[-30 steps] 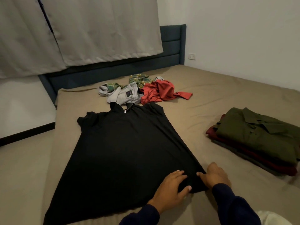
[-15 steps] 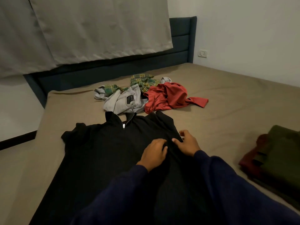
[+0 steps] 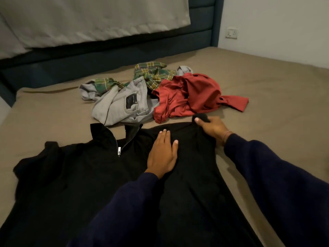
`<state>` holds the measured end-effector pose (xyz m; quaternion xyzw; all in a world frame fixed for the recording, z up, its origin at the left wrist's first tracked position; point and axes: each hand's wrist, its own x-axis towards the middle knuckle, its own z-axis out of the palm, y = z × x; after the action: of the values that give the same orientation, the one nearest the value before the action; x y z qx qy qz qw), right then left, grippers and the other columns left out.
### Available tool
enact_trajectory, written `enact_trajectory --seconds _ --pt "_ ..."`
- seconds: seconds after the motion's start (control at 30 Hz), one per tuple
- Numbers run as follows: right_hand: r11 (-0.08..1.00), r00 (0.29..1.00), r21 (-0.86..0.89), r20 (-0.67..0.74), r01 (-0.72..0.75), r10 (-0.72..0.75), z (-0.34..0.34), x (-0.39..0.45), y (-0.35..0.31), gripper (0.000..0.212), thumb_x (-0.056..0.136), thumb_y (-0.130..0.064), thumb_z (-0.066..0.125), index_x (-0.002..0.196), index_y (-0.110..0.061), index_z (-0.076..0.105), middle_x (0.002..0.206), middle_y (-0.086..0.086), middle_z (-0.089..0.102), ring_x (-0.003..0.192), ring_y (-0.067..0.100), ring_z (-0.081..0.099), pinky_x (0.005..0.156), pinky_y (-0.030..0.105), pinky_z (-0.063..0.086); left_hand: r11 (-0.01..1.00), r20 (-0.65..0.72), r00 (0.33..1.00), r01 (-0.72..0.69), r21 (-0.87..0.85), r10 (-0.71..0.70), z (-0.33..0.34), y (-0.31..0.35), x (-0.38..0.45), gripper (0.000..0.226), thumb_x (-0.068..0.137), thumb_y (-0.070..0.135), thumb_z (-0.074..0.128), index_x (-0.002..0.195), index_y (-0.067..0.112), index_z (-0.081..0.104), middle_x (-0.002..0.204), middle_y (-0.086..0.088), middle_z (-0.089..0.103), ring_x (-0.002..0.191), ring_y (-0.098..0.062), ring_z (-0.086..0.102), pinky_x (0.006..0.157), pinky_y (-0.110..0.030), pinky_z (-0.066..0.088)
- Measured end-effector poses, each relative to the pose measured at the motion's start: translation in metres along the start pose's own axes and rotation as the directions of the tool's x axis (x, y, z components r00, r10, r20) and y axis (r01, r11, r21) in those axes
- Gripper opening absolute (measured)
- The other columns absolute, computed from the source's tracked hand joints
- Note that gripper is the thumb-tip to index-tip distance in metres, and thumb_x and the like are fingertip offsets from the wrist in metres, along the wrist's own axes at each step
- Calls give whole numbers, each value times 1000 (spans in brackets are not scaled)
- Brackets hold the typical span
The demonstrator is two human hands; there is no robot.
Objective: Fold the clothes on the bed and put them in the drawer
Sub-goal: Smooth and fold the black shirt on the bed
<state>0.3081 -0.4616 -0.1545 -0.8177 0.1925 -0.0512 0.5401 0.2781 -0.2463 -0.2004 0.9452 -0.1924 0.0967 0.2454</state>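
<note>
A single wide-angle head camera looks forward and down along the bed [image 3: 267, 82] from the person's own standpoint, so both sleeved arms reach into the picture from its lower edge. It sits close over the black garment [image 3: 71, 184], which fills the lower half, while the heap of loose clothes [image 3: 151, 93] lies farther off near the middle. The dark headboard [image 3: 124, 50], curtain [image 3: 89, 18] and white wall [image 3: 276, 18] close off the top.

no readable text anywhere, dark patch on the waistband of the grey jeans [image 3: 122, 106] beyond the hands, its print too small and blurred to make out
</note>
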Motion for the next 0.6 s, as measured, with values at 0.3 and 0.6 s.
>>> enact_trajectory --seconds 0.3,0.6 --pt "873 934 -436 -354 -218 57 -58 -22 50 47 89 -56 63 107 -12 67 105 12 69 95 35 64 84 43 56 975 162 985 18 222 -55 6 -2 -3 77 99 66 24 161 24 8 168 -8 4 155 -22 -3 126 -41 -2" --pt "863 932 -481 -219 154 -288 -63 -12 32 32 103 -31 49 127 -11 55 116 21 66 104 43 61 88 45 50 950 83 997 -29 312 3 14 -1 -6 84 91 74 11 161 27 10 169 -4 7 155 -25 0 125 -49 3"
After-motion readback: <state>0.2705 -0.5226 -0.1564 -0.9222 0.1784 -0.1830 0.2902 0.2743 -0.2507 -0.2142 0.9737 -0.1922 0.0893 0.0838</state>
